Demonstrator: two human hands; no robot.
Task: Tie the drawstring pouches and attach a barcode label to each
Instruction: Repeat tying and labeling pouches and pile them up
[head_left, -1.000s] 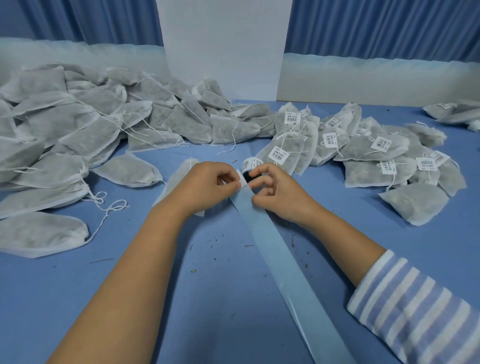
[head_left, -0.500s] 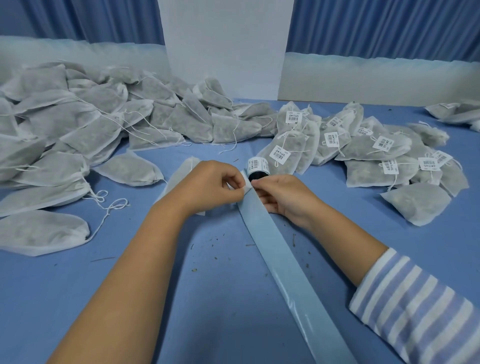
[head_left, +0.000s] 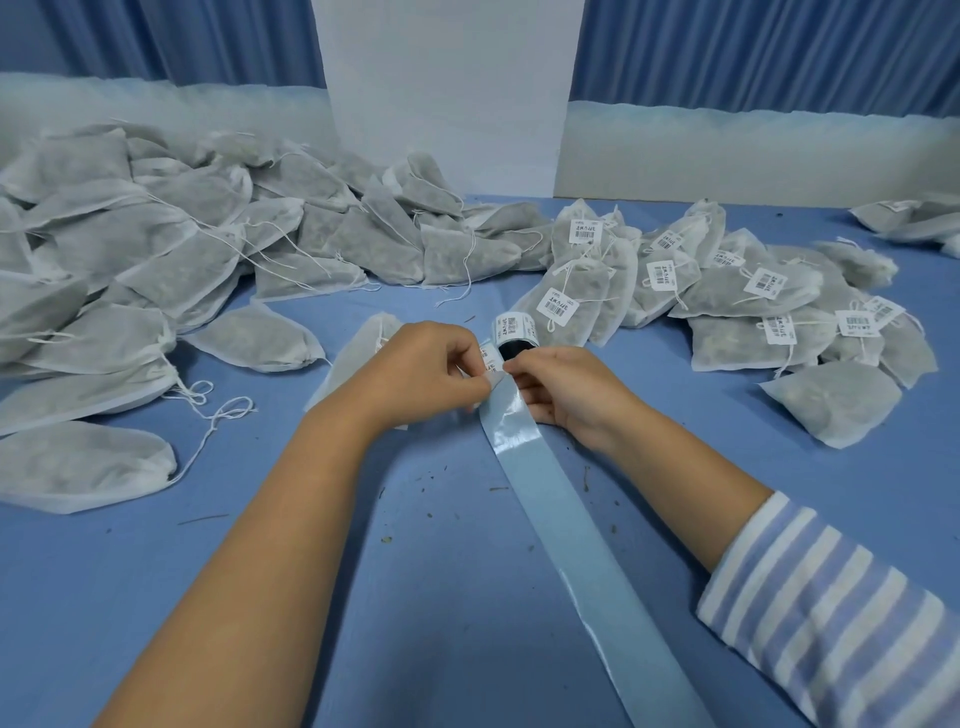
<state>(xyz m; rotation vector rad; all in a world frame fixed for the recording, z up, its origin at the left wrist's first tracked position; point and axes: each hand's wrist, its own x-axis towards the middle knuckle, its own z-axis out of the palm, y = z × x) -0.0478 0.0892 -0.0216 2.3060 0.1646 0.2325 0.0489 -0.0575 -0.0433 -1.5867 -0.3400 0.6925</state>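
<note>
Head view. White mesh pouches are lying on a blue table, each showing a grey-green filling through its cloth. An untied heap, strings trailing loose, is filling the left side; a tied pile on the right is carrying white barcode labels. One pouch is lying just behind the left hand, partly hidden by it.

The left hand is pinching a label between thumb and forefinger at the top of a pale backing strip. The right hand, fingers curled, is pinching the strip's upper end; the fingertips of both hands are meeting there. The strip is running from a label roll, standing just behind the hands, toward the near table edge. Dark crumbs are dotting the cloth beside it. A striped sleeve is covering the right forearm.

Each label is showing a barcode and a short printed line, too small to read.
</note>
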